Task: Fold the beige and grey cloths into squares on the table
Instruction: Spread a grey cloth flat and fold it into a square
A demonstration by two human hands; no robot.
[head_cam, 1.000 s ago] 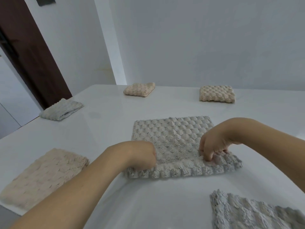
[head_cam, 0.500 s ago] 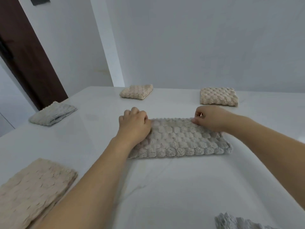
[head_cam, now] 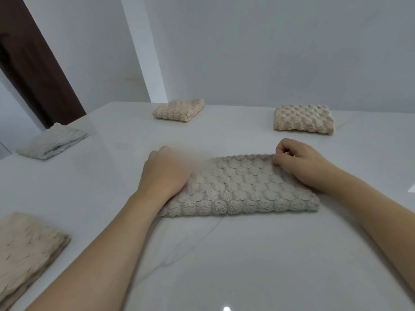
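A bumpy grey cloth [head_cam: 242, 189] lies folded in half as a wide rectangle in the middle of the white table [head_cam: 213, 265]. My left hand [head_cam: 166, 173] rests on its left end, fingers curled over the far left corner. At the far right corner my right hand [head_cam: 298, 160] pinches the cloth's doubled edge between thumb and fingers. Two folded beige cloths sit at the back, one at centre-left [head_cam: 179, 110] and one at the right [head_cam: 303, 118]. A folded grey cloth [head_cam: 52, 142] lies at the far left.
A larger beige cloth [head_cam: 24, 250] lies at the near left edge of the table. A dark brown door [head_cam: 33, 63] stands beyond the table's left side, and white walls close in behind it.
The cloth's near edge was carried over to the far edge, halving it. Both hands moved away from me with it and now sit at the far corners. The view shifted upward.
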